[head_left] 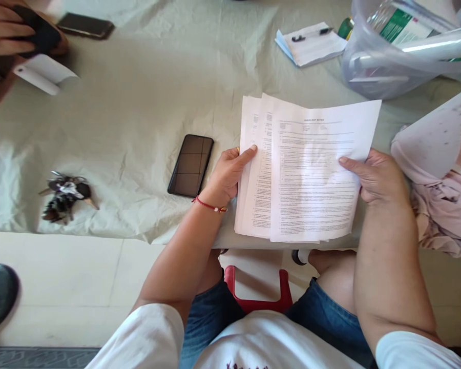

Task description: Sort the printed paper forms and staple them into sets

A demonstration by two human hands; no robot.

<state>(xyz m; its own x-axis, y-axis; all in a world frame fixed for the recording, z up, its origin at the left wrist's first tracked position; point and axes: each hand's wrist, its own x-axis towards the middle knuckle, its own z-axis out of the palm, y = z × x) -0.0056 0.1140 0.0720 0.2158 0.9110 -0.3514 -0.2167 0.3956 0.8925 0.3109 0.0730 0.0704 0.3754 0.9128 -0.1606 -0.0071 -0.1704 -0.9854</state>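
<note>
My left hand (228,174) grips the left edge of a stack of printed sheets (303,174), thumb laid across the top page and fingers tucked underneath, a red cord bracelet (209,205) at the wrist. My right hand (376,177) pinches the right edge the same way, thumb on the front, the rest behind. Both hands are closed on the paper.

The stack is held over the near edge of the table (138,102), just above my lap. Its long axis runs away from me, heading at the far end, bottom margin toward my knees, the whole thing turned slightly clockwise. The sheets are white, covered in fine lines of black text under a short centred title too small to read. They are fanned, so strips of the lower pages show along the left side.

Just left of my left hand a black phone (191,165) lies face up on the pale cloth. Farther left sits a bunch of keys (65,197).
</note>
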